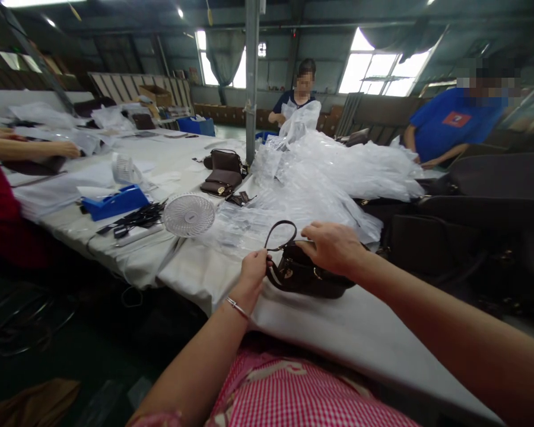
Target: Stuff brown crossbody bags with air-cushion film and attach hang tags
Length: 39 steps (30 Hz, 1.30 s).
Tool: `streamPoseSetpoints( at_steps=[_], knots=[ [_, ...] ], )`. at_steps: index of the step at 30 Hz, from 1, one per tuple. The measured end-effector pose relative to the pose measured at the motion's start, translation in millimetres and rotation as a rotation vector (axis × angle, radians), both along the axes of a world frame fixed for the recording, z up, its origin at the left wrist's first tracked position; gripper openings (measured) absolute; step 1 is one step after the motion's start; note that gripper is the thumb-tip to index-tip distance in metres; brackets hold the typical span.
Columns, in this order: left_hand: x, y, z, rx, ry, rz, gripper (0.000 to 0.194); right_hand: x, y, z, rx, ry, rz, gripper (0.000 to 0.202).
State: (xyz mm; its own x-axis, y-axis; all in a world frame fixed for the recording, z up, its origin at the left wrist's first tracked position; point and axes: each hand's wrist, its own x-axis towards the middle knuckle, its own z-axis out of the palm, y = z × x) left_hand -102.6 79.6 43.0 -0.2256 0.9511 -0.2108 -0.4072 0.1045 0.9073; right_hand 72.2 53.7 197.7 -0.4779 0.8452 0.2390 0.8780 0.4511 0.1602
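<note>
Long table (196,279) with a white cloth over it: dark brown handbag (307,276) right under both hands, white desk fan (189,214) just left of them, big heap of clear plastic bags (329,172) behind, blue tape dispenser (115,201) further left.

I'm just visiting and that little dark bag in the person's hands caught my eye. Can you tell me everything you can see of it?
The dark brown handbag looks like smooth leather or imitation leather, with small gold-coloured metal fittings. It lies at the near edge of the white-covered table. A thin looped handle arches up from it. The left hand grips its left end by the strap, and the right hand rests over its top, hiding the opening. A heap of clear plastic bags lies just behind.
</note>
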Motion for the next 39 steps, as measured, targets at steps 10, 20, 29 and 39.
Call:
streamPoseSetpoints(
  at_steps=[10, 20, 29, 39],
  knots=[
    [1, 17, -8.9, -0.117, -0.248, -0.005, 0.006, 131, -110, -82.9, -0.582, 0.246, -0.287, 0.049],
    [16, 13, -4.4, -0.044, 0.09, -0.076, 0.021, 154, -149, -135.5, -1.189, 1.194, -0.246, 0.047],
    [-8, 33, 13.4, 0.018, 1.026, -0.018, 0.023, 149, -140, -141.6, -1.132, 1.281, -0.318, 0.056],
    [-76, 59, 32.9, -0.052, 1.783, 0.087, 0.029, 221, -158, -143.8, -0.99, 1.343, -0.371, 0.05]
  ],
)
